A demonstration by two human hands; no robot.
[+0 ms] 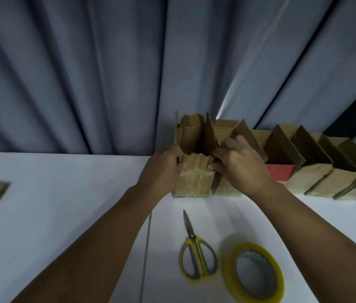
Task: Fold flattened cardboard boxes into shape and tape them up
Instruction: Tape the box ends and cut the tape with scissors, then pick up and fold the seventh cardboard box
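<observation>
At twelve o'clock on the counter [63, 204], the left hand [164, 165] and right hand [240, 167] clamp the upright cardboard box [193, 182] by its sides. Its top flaps stand loose. Squeezing harder could buckle the crumpled wall, or knock the finished boxes [317, 178] just beside it at three o'clock.

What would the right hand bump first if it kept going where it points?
The right hand points leftward into the open cardboard box it grips; beyond, probably the left hand.

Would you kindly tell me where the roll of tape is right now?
In the head view the roll of tape lies on the white table, lower right, just right of the scissors.
</observation>
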